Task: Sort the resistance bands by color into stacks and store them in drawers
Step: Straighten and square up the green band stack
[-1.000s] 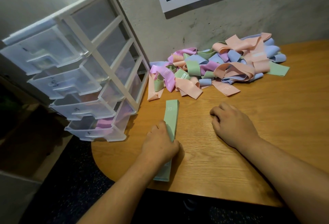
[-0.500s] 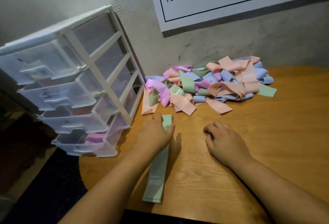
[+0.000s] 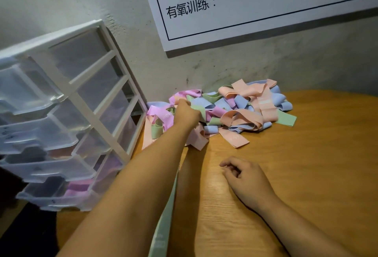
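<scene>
A tangled pile of resistance bands in pink, peach, green and blue lies on the wooden table against the wall. My left hand is stretched out onto the pile's left side, its fingers curled down among pink and green bands; whether it grips one is hidden. A flat stack of green bands lies along the table under my left forearm, mostly covered. My right hand rests on the table in front of the pile, fingers loosely bent and holding nothing.
A white-framed unit of clear plastic drawers stands at the table's left end, drawers partly pulled out. The bottom drawer holds purple-pink bands. A printed sheet hangs on the wall. The table's rounded edge falls away at lower left.
My left hand left the green stack and reached forward into the left side of the pile. My right hand stayed on the table. The view tilted up and moved closer.
</scene>
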